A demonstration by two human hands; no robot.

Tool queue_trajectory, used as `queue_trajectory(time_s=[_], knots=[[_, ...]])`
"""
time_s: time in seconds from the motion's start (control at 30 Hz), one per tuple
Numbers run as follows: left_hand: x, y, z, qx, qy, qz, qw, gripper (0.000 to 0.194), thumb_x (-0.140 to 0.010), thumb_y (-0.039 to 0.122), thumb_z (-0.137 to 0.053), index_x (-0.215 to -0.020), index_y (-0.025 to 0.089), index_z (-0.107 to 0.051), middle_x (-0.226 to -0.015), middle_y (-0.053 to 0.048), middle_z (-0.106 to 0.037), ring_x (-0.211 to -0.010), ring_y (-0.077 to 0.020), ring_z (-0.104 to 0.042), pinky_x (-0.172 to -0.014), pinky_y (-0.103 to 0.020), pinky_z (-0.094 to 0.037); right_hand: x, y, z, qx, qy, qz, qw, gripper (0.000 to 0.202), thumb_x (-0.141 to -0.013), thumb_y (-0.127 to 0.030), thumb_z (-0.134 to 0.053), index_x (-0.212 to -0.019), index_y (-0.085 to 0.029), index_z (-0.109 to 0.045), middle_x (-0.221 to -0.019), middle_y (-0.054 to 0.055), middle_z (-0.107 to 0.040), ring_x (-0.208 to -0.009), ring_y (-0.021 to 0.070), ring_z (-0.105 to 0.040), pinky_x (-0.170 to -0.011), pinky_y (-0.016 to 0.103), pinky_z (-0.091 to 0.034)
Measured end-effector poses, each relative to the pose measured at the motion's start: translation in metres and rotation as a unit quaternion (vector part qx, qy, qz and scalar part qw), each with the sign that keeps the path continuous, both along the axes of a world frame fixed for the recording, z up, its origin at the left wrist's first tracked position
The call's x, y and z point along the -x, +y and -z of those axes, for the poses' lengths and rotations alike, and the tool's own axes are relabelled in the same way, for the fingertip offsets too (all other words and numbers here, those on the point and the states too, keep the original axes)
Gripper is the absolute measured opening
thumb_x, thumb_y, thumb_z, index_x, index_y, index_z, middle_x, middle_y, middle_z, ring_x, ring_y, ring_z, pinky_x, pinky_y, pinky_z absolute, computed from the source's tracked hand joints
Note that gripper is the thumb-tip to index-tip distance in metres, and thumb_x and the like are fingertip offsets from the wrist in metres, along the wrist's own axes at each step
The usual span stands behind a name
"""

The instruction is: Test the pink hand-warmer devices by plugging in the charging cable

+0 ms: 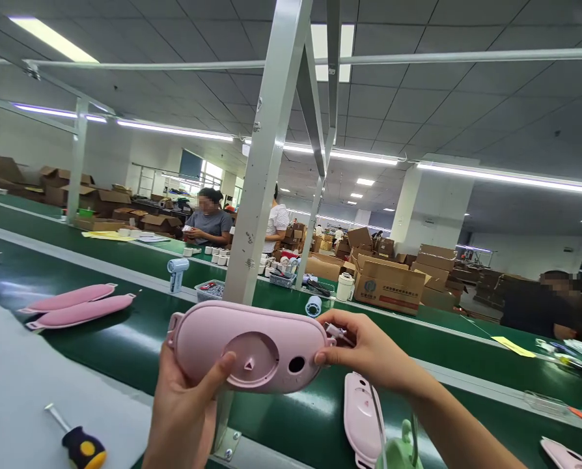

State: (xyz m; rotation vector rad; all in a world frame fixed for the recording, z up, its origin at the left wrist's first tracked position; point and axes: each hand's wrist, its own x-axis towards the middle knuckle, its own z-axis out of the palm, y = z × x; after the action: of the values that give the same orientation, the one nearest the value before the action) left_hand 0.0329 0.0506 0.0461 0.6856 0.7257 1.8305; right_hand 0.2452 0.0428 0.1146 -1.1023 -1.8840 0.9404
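Observation:
A pink oval plastic housing (203, 339) is held up in front of me, with a round recess, a small triangle mark and a dark hole on its face. My left hand (186, 397) grips its left end, thumb across the front at the recess. At its right end my right hand (364, 345) pinches a white cable plug (337, 332), thumb and index finger touching the housing's edge. Whether the plug sits in the housing cannot be seen. A thin cable (376, 410) hangs below that hand, beside a green object (401, 449) partly out of frame.
A screwdriver (79, 436) lies on white sheeting (17, 391) at left. Pink parts (81, 311) and another pink housing (362, 417) rest on the green bench. A metal post (256, 182) rises just beyond my hands. Cartons (388, 283) and co-workers (210, 218) are farther back.

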Motion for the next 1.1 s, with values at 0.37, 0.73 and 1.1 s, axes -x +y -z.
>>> queue_trajectory(time_s=[0.37, 0.73, 1.1], knots=[[0.005, 0.004, 0.001, -0.007, -0.075, 0.106, 0.992, 0.068, -0.064, 0.020, -0.083, -0.127, 0.024, -0.058, -0.104, -0.006, -0.073, -0.091, -0.0283, -0.071, -0.063, -0.029, -0.063, 0.003, -0.023, -0.013, -0.298, -0.049, 0.225, 0.926, 0.033, -0.095, -0.038, -0.043, -0.116, -0.021, -0.062, -0.091, 0.006, -0.058, -0.071, 0.0154, -0.054, -0.066, 0.028, -0.045], [-0.029, -0.024, -0.011, 0.048, -0.254, 0.138, 0.956, 0.040, -0.096, 0.013, -0.039, -0.135, 0.013, -0.050, -0.099, -0.017, -0.074, -0.085, -0.0243, -0.072, -0.067, -0.028, -0.061, 0.040, -0.026, 0.009, -0.030, -0.012, -0.034, 0.999, 0.021, -0.092, -0.025, -0.049, -0.098, -0.016, -0.068, -0.074, 0.002, -0.066, -0.051, 0.0066, -0.050, -0.049, 0.017, -0.040], [-0.029, -0.017, -0.004, 0.046, -0.239, 0.112, 0.963, 0.039, -0.093, 0.010, -0.046, -0.126, 0.024, -0.060, -0.108, -0.012, -0.072, -0.090, -0.0238, -0.072, -0.066, -0.026, -0.060, 0.038, -0.028, 0.007, -0.050, -0.008, -0.020, 0.999, 0.027, -0.093, -0.030, -0.048, -0.094, -0.017, -0.071, -0.065, 0.000, -0.061, -0.046, 0.0057, -0.043, -0.045, 0.017, -0.035]])
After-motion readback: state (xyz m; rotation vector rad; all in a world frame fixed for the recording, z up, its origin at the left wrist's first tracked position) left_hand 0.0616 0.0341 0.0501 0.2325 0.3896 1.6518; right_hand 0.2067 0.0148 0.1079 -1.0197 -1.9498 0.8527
